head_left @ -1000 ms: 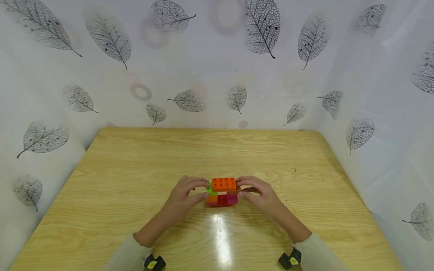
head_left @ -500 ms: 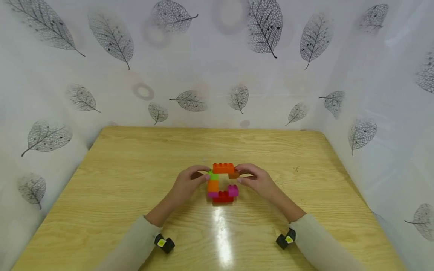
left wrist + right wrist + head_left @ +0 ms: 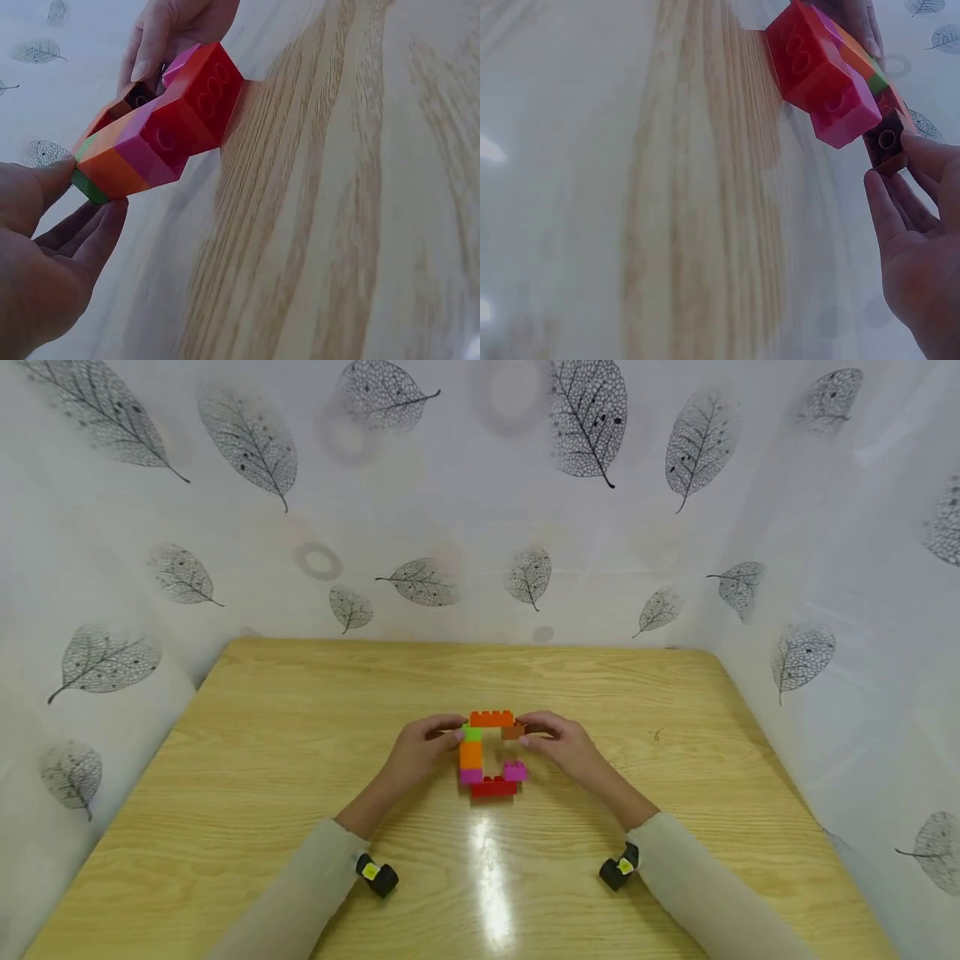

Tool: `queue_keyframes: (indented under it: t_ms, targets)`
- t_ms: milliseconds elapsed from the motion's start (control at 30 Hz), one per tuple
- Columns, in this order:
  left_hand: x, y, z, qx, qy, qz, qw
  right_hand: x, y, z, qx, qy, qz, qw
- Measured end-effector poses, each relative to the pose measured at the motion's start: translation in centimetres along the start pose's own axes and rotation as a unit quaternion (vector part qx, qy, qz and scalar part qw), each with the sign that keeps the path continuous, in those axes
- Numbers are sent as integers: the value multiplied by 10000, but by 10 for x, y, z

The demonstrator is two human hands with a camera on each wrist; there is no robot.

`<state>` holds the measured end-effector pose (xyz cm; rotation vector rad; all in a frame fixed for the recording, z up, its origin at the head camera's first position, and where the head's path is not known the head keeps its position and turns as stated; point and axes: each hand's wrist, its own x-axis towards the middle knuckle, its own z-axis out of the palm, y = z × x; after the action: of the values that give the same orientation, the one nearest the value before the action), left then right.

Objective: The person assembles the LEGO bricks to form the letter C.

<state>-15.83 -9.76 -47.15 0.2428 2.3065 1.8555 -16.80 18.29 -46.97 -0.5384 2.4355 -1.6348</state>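
A ring of joined toy building bricks stands upright on the table between both hands, with a gap on its right side. At its bottom lies a long red brick [image 3: 493,788]. The left column rises through a purple brick [image 3: 472,775], an orange brick [image 3: 471,755] and a green brick [image 3: 472,733]. Across the top runs a long orange brick [image 3: 491,719], a brown brick [image 3: 513,732] hanging under its right end. Below that gap sits a pink brick [image 3: 845,114]. My left hand [image 3: 416,756] pinches the green brick; my right hand [image 3: 566,747] pinches the brown one.
The wooden table [image 3: 315,693] spreads around the bricks. A white leaf-printed curtain [image 3: 465,510] closes off its back and both sides. Black wrist cameras [image 3: 378,877] are strapped at each cuff.
The brick ring has tipped from showing its studded top to standing more upright, and has shifted away from me. Both hands have moved forward with it, keeping their grips.
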Motion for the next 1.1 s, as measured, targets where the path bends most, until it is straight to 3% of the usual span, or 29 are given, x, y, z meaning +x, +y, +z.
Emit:
queue_keyframes:
  t_ms: [633, 867, 1100]
  targets:
    - [18, -11, -1, 108, -232, -414, 9988, 13, 10, 2, 310, 19, 794, 9964]
    - [22, -18, 3, 197, -180, -538, 9982, 14, 13, 4, 319, 27, 1237, 9918]
    - [24, -22, 5, 134, -80, -527, 9985, 15, 20, 7, 311, 84, 1296, 9910]
